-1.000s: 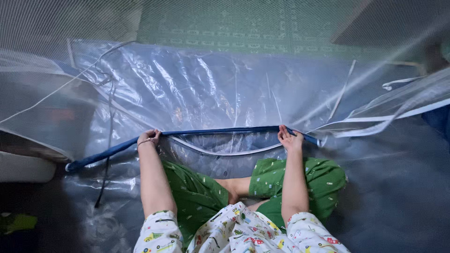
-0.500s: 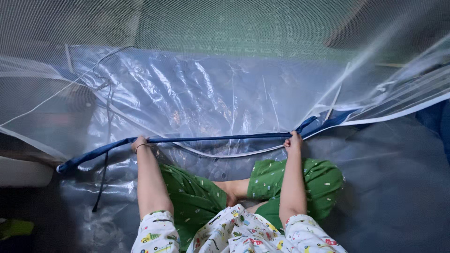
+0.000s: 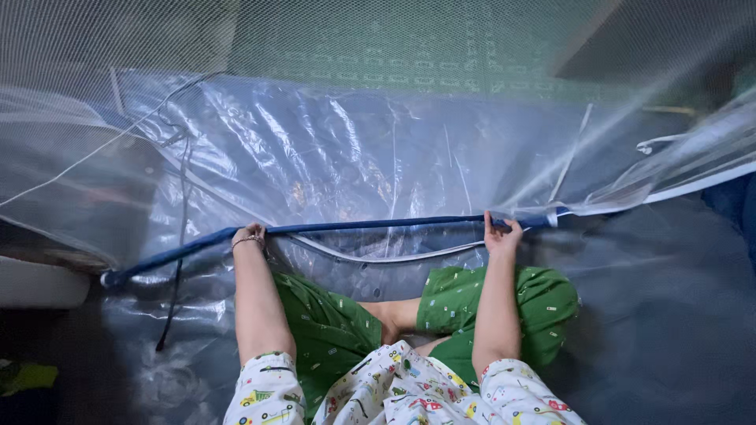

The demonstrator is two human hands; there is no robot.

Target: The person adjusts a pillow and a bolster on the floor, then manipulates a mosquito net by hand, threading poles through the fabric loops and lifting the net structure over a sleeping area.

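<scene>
Head view: we see the left hand and right hand both closed on the dark blue fabric edge band of a clear crinkled plastic sheet, stretched across the middle, probably to keep it straight.

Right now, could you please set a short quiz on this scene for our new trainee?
1. True or false: both hands grip the dark blue fabric edging band of the clear plastic sheet.
2. Which hand wears a thin bracelet? A) left hand B) right hand
3. Fill in: the person's trousers are ____ with small prints.

Key: 1 true. 2 A, at the wrist. 3 green.
</scene>
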